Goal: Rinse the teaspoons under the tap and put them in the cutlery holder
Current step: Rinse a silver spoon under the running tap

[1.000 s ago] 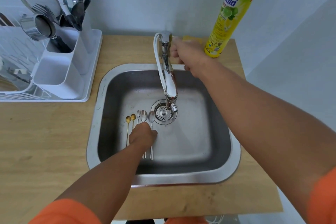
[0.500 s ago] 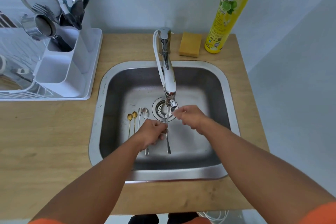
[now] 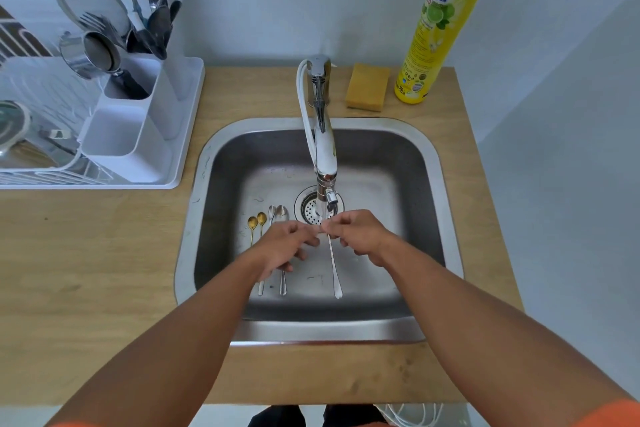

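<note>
Both my hands meet under the tap (image 3: 325, 163), where water runs from the spout. My left hand (image 3: 287, 246) and my right hand (image 3: 356, 236) pinch the bowl end of a silver teaspoon (image 3: 334, 270) in the stream; its handle points toward me. On the sink floor to the left lie two gold teaspoons (image 3: 256, 222) and two silver teaspoons (image 3: 281, 215), partly under my left hand. The white cutlery holder (image 3: 135, 128) stands at the left on the dish rack, with forks and spoons in its back compartment.
The steel sink (image 3: 429, 184) is set in a wooden counter. A yellow sponge (image 3: 367, 87) and a yellow-green dish soap bottle (image 3: 433, 31) stand behind the sink. A white dish rack (image 3: 41, 135) with a strainer and a metal cup sits at the left.
My right hand left the tap handle and came down to the spoon. My left hand lifted one silver teaspoon off the sink floor into the stream. Water now runs.
</note>
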